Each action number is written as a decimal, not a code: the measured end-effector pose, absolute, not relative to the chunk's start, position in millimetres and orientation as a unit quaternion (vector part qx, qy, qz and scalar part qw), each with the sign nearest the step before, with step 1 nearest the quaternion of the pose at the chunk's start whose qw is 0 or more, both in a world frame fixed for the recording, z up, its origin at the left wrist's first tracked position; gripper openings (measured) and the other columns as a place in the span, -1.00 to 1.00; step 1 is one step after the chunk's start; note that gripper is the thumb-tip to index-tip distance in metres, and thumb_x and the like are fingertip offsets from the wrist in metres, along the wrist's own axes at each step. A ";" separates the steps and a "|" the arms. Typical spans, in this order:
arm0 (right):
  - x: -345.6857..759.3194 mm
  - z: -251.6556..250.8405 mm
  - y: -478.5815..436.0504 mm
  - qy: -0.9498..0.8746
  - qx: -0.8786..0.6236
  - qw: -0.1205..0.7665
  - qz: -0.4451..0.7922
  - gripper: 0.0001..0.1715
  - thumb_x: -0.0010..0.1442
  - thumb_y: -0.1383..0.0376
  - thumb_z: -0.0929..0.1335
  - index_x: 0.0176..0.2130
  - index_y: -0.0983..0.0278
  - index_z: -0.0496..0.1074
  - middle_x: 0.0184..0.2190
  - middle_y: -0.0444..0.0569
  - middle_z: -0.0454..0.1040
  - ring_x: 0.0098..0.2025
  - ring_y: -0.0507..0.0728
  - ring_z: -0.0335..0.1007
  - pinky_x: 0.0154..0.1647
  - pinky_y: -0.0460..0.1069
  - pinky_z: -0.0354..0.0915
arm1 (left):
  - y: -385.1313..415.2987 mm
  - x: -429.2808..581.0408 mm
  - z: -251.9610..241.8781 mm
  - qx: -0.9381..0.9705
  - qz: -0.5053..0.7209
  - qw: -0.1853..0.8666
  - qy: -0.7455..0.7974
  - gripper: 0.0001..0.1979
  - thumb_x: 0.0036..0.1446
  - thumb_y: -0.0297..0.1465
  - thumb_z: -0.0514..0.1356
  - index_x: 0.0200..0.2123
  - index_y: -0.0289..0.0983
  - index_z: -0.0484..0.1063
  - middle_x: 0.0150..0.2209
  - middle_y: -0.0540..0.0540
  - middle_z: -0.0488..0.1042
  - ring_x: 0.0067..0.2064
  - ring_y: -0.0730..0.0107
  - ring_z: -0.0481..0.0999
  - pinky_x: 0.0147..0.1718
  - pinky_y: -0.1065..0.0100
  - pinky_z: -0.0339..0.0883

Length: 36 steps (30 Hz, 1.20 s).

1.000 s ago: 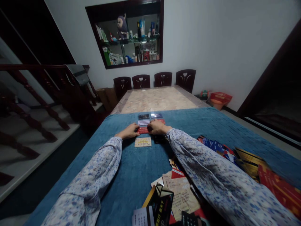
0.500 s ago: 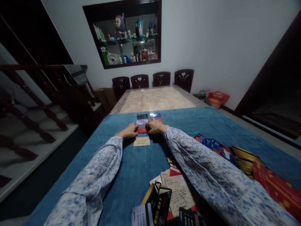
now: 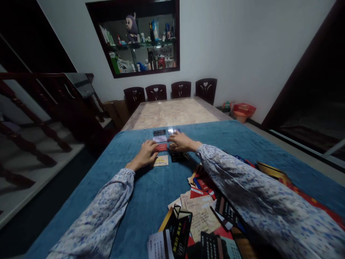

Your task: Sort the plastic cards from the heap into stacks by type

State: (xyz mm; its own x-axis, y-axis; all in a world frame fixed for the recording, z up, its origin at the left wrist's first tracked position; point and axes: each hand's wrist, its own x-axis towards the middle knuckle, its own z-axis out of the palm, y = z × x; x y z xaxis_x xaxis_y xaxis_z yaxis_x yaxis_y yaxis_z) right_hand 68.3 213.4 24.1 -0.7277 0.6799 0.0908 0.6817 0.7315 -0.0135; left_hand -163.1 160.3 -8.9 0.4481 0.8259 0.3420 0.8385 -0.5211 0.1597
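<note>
Two columns of cards lie on the blue cloth (image 3: 113, 183). In the left column are a black card (image 3: 159, 132), a pale lilac card (image 3: 160, 139), a red card (image 3: 162, 147) and a cream card (image 3: 162, 160) with yellow print. My left hand (image 3: 145, 154) rests beside that column, its fingers loosely extended at the left end of the red card. Over the right column is my right hand (image 3: 183, 142), fingers apart, hiding the cards beneath it. A shiny dark blue card (image 3: 174, 131) shows beyond it, and a black card (image 3: 178, 157) on the near side.
A loose pile of mixed cards, with a black VIP card (image 3: 181, 233) and cream cards (image 3: 202, 212), lies close in front of me. More cards (image 3: 272, 171) are at the right, partly behind my right sleeve. Several chairs (image 3: 180, 89) stand past the table's far end.
My right hand has shifted right, off the red card and onto the right column. My left hand has come slightly nearer, its fingers less closed. The view has turned a little right.
</note>
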 end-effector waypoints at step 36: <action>191.8 -11.4 121.8 -0.923 -0.364 0.106 0.068 -0.71 0.31 0.30 0.26 -0.13 0.29 0.55 -0.22 0.10 0.55 -0.17 0.18 0.37 -0.12 0.04 0.24 | 90.2 -50.3 -12.7 -0.962 -0.040 -0.025 -0.268 -0.32 0.04 -0.59 0.10 0.28 -0.25 0.20 0.30 -0.18 0.27 0.37 -0.09 0.03 0.23 -0.14 0.02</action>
State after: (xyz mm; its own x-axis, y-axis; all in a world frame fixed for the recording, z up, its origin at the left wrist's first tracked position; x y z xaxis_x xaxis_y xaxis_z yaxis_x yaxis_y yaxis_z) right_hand 191.8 121.8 -11.4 -0.7126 0.6862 0.1463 0.6573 0.7258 -0.2028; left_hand -50.3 90.2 -12.7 0.8532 0.5179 0.0629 0.5140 -0.8551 0.0687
